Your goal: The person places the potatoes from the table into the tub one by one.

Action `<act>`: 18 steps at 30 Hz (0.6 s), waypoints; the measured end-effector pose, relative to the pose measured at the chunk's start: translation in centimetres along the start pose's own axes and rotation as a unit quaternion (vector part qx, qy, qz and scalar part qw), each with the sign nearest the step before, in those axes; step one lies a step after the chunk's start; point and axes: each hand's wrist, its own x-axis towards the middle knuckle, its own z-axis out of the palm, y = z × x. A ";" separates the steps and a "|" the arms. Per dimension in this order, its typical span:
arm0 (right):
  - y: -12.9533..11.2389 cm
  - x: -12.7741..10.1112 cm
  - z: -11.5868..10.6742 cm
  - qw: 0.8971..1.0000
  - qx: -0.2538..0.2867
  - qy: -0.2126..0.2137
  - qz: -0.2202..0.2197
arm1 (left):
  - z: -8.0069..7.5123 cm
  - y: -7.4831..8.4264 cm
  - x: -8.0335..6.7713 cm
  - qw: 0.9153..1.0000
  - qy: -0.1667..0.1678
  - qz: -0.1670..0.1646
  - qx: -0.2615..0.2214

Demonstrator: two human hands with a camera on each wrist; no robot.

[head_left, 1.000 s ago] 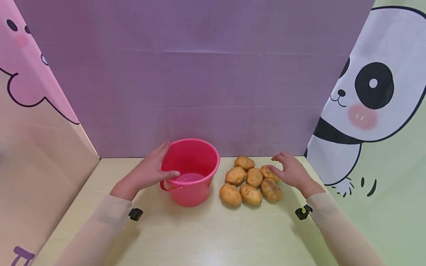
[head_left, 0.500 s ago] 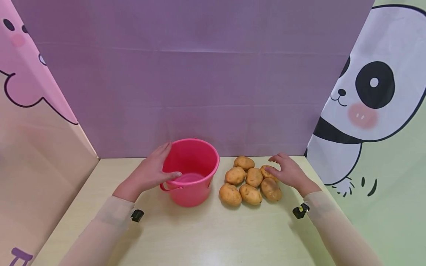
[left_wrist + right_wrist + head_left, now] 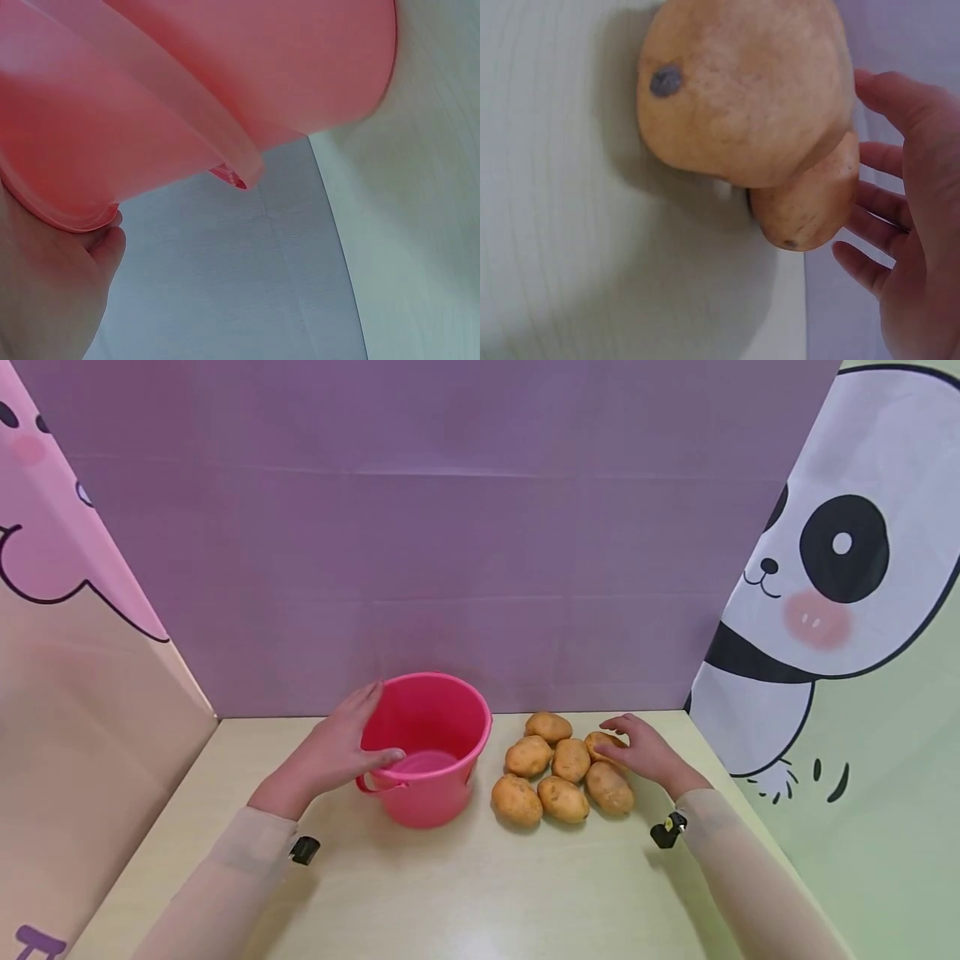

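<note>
A pink bucket (image 3: 427, 802) stands upright on the table, its mouth leaning into view. My left hand (image 3: 341, 743) rests at the bucket's left rim, fingers extended along the far side and thumb lying over the near rim; in the left wrist view its fingertips (image 3: 111, 251) show just past the rim. Several brown potatoes lie grouped to the bucket's right. At the back right of them, my right hand (image 3: 645, 749) reaches over one potato (image 3: 597, 742) with loosely bent fingers. The right wrist view shows that potato (image 3: 810, 199) beside the fingers, partly behind a nearer potato (image 3: 735, 90).
The pale wooden table (image 3: 465, 893) extends in front of the bucket and potatoes. A purple backdrop (image 3: 465, 543) rises right behind its far edge. Printed side panels flank it, with a panda (image 3: 832, 568) on the right. The bucket's handle (image 3: 180, 97) hangs along its side.
My right hand has moved a little left and down, closer over the back right potato. The left hand keeps its place at the bucket rim. The whole head view has shifted slightly.
</note>
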 end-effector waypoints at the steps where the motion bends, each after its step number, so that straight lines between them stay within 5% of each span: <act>1: 0.2 0.1 0.1 1.000 0.009 -0.003 0.006 | 0.0 0.0 -0.1 1.000 -0.001 -0.001 0.000; 9: 0.9 0.3 0.5 0.993 0.085 -0.046 0.061 | -0.1 0.2 -0.2 1.000 -0.001 -0.005 -0.002; 18: 1.4 0.5 0.8 0.988 0.112 -0.080 0.068 | 0.0 0.1 -0.3 1.000 0.002 -0.007 -0.006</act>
